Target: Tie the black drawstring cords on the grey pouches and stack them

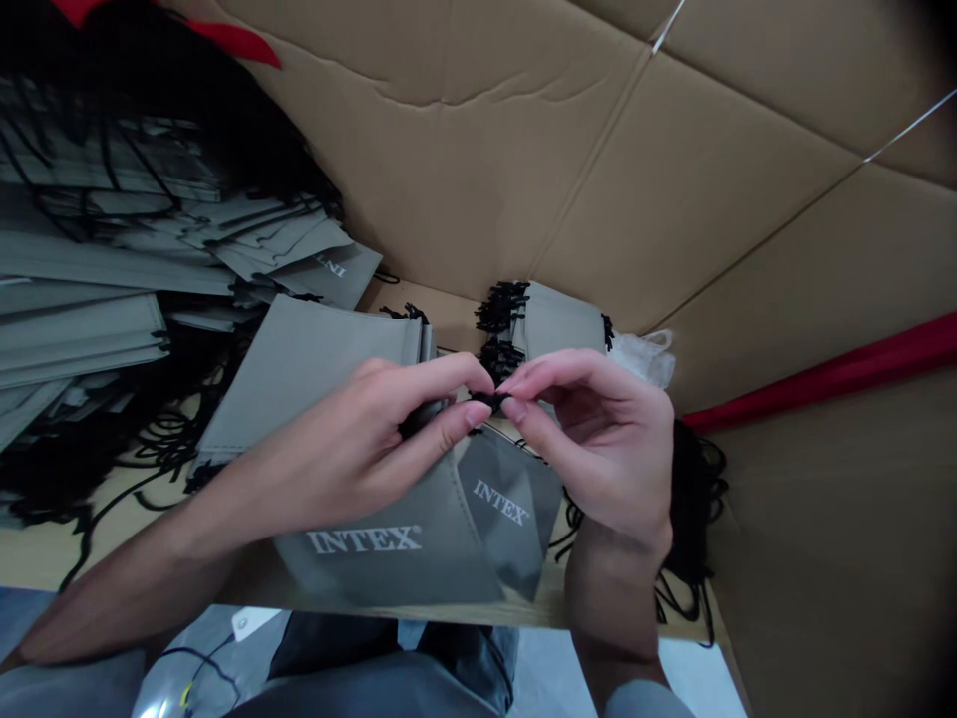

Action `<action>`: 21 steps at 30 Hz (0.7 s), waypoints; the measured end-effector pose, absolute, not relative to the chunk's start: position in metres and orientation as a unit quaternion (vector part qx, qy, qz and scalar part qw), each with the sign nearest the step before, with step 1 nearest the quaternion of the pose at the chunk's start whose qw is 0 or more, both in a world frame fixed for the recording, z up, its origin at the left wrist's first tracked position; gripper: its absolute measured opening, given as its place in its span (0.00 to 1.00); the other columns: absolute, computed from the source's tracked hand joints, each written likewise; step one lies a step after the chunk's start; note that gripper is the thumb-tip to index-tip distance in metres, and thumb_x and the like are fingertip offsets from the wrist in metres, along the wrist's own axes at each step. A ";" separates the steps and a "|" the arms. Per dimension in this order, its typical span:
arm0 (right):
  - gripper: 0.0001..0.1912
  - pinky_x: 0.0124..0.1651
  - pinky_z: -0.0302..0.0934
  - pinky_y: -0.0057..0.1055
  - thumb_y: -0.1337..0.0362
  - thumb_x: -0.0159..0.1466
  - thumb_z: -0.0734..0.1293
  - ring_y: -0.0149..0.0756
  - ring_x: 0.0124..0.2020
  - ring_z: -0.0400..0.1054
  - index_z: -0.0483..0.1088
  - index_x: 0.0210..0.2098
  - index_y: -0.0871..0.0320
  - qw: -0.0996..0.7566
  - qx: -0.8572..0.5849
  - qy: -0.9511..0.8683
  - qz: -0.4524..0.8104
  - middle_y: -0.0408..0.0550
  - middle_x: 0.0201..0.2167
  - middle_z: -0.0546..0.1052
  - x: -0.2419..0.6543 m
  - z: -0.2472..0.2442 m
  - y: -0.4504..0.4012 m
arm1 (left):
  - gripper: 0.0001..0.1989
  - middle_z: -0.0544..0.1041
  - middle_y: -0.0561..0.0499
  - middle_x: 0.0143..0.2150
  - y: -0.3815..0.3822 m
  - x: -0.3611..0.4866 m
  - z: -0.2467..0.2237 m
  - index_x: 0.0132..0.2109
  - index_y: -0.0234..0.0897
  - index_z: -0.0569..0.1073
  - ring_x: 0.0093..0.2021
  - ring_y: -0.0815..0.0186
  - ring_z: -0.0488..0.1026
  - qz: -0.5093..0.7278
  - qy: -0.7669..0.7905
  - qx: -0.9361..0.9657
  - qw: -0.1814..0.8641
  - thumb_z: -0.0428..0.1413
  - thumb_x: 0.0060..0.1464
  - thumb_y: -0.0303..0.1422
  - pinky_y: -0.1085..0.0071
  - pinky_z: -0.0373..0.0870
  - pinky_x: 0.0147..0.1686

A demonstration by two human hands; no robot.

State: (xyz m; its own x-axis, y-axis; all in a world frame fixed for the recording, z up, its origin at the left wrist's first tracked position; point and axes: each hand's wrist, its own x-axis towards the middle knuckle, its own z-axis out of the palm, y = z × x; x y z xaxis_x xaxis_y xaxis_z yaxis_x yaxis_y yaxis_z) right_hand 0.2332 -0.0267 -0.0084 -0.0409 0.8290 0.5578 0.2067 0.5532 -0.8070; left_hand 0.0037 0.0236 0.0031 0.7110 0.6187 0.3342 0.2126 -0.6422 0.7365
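Thumb and forefinger of my left hand (381, 434) pinch a short piece of black cord (491, 401), closed on it. My right hand (602, 429) pinches the same cord from the other side, fingertips almost touching. Below my hands lies a grey drawstring bag (389, 568) with white INTEX lettering. A smaller grey INTEX pouch (504, 499) lies at its right, near my right wrist. Behind my left hand is a stack of grey bags (314, 339) with black cord ends. Whether the cord is knotted is hidden by my fingertips.
Heaped grey bags (82, 259) with tangled black cords fill the left. A neat stack of pouches (564, 319) stands at the back beside clear plastic (647, 357). Black cords (692, 499) hang at the right. Cardboard walls (478, 150) enclose the wooden table (557, 610).
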 end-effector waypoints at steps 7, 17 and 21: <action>0.03 0.44 0.76 0.30 0.67 0.72 0.77 0.34 0.41 0.82 0.82 0.44 0.54 0.457 -0.480 -0.699 0.269 0.44 0.41 0.87 0.257 -0.010 -0.014 | 0.11 0.69 0.61 0.27 0.028 0.001 0.005 0.50 0.42 0.79 0.25 0.74 0.63 0.272 0.253 0.862 0.344 0.51 0.80 0.35 0.73 0.59 0.27; 0.14 0.58 0.80 0.47 0.57 0.76 0.76 0.45 0.54 0.82 0.80 0.55 0.59 -0.185 -0.686 -0.680 0.180 0.54 0.55 0.84 0.223 -0.084 0.049 | 0.15 0.71 0.59 0.26 0.030 -0.001 0.000 0.41 0.41 0.75 0.26 0.71 0.64 0.207 0.278 0.874 0.340 0.51 0.79 0.37 0.68 0.56 0.28; 0.19 0.60 0.80 0.49 0.55 0.78 0.74 0.47 0.58 0.80 0.78 0.62 0.57 -0.227 -0.684 -0.672 0.171 0.55 0.62 0.81 0.212 -0.099 0.059 | 0.16 0.73 0.59 0.27 0.031 -0.003 -0.004 0.41 0.42 0.76 0.27 0.71 0.65 0.193 0.293 0.873 0.339 0.51 0.79 0.39 0.69 0.58 0.29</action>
State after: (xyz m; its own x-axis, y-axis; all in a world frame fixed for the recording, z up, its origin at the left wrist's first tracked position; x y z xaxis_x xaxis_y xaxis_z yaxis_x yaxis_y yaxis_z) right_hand 0.2119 0.0594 -0.0993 0.0380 0.8418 -0.5385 0.9967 0.0065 0.0806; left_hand -0.0029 0.0306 -0.0037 0.7537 0.6425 0.1385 0.3800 -0.5980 0.7057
